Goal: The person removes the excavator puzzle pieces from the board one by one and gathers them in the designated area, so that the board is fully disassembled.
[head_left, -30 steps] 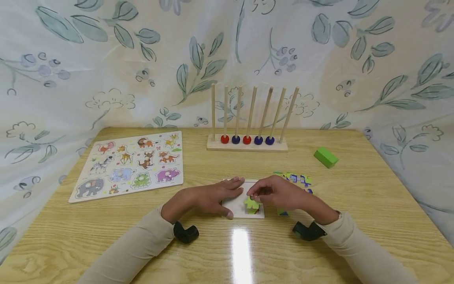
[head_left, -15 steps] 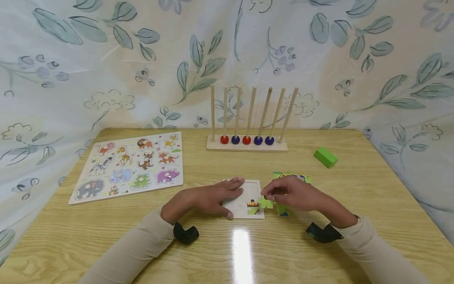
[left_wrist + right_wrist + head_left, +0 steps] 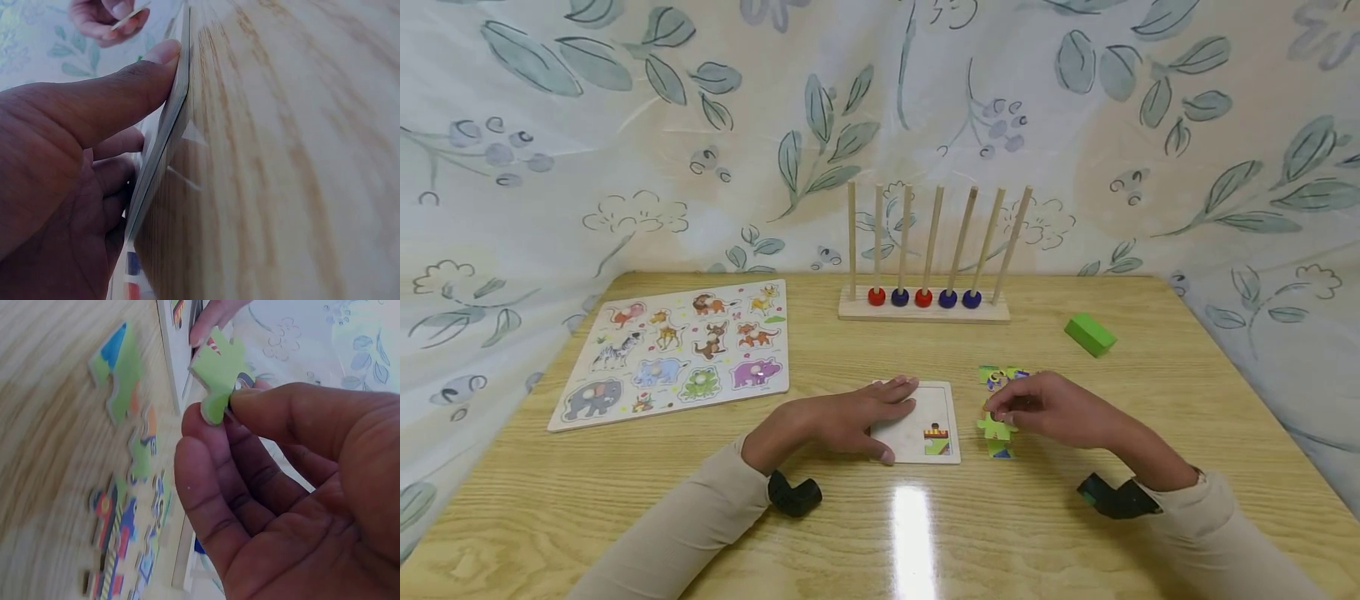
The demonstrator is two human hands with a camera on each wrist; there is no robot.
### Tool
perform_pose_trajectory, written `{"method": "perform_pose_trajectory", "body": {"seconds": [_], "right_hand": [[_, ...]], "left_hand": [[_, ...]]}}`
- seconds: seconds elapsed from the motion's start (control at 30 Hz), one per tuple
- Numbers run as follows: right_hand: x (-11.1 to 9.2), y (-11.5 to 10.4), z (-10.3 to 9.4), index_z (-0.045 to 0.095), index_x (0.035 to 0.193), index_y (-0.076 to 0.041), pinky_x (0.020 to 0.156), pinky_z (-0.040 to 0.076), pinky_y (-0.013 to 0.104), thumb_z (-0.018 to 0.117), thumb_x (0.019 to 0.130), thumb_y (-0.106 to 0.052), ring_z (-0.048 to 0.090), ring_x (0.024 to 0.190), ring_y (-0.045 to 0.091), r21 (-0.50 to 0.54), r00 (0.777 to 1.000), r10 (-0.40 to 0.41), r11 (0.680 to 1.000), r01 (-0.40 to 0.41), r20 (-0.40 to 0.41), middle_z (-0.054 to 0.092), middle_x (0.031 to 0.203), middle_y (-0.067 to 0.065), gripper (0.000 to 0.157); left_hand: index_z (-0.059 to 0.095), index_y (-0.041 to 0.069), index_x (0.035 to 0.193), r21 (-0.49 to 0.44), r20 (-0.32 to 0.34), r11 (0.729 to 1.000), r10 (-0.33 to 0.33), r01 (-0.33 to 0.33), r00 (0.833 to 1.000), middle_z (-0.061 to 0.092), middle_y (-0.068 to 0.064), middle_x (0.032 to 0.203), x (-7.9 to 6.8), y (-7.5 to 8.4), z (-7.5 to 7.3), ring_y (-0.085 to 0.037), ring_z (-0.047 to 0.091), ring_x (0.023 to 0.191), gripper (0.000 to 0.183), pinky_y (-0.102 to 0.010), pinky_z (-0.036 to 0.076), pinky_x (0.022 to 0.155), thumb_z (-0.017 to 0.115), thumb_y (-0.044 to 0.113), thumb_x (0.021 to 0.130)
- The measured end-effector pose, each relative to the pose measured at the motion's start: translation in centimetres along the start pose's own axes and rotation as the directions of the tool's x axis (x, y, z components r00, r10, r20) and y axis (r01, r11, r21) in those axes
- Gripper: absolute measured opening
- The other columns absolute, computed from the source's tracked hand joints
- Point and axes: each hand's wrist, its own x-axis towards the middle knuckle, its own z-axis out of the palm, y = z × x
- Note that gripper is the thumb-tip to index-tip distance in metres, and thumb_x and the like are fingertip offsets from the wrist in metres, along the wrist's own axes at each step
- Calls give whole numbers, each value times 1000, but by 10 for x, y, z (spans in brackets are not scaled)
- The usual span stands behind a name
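Note:
My right hand (image 3: 1060, 410) pinches a light green jigsaw piece (image 3: 219, 370) between thumb and fingers, over the loose pieces. In the head view that jigsaw piece (image 3: 995, 430) overlaps a green and blue piece (image 3: 1000, 451). A pale wooden puzzle tray (image 3: 898, 435) lies left of it, with a castle-printed piece (image 3: 937, 442) in its lower right corner. My left hand (image 3: 842, 421) rests on the tray's left side, fingers spread and thumb (image 3: 159, 56) at its near edge. Several loose jigsaw pieces (image 3: 115, 528) lie beyond and partly behind my right hand.
An animal knob puzzle board (image 3: 677, 354) lies at the left. A wooden peg stand (image 3: 923, 310) with upright rods and red and blue beads stands at the back, before a patterned cloth (image 3: 737, 167). A green block (image 3: 1090, 333) lies at the right.
My right hand has moved right with the light green piece, from over the tray's corner to over the loose pieces, uncovering the castle-printed piece. The left hand has stayed on the tray.

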Motion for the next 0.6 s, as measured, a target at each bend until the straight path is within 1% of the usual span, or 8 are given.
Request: {"method": "perform_pose_trajectory", "body": {"seconds": [0.2, 0.33, 0.5, 0.6], "right_hand": [[-11, 5, -8, 69, 110, 2, 74, 54, 26, 60, 93, 3, 64, 91, 11, -32, 999, 30, 999, -31, -31, 68, 104, 5, 19], [-18, 10, -11, 69, 109, 2, 74, 55, 26, 60, 93, 4, 63, 90, 10, -38, 999, 29, 999, -31, -38, 68, 102, 5, 19], [-23, 14, -12, 70, 109, 3, 75, 54, 24, 60, 93, 4, 63, 92, 11, -23, 999, 8, 1000, -9, -34, 67, 103, 6, 19], [-24, 15, -12, 70, 109, 1, 76, 54, 24, 61, 93, 3, 63, 95, 10, -16, 999, 25, 1000, -26, -23, 68, 106, 7, 19]], "left_hand": [[24, 8, 155, -9, -2, 1000, 1, -1, 1000, 1, -1, 163, 0, 1, -1, -15, -5, 147, 82, -37, 8, 118, 68, 36, 91], [24, 8, 154, -15, 0, 1000, 8, -8, 1000, 1, -1, 163, 1, 2, -1, -15, -5, 147, 81, -37, 8, 118, 68, 35, 91], [24, 8, 154, -16, 5, 1000, 10, -10, 1000, 0, -1, 163, 2, 1, -1, -16, -5, 147, 82, -37, 8, 118, 68, 35, 91], [25, 7, 154, -14, 2, 1000, 4, -4, 1000, 1, -2, 163, 1, 1, 0, -16, -5, 147, 82, -38, 8, 118, 68, 35, 91]]}}
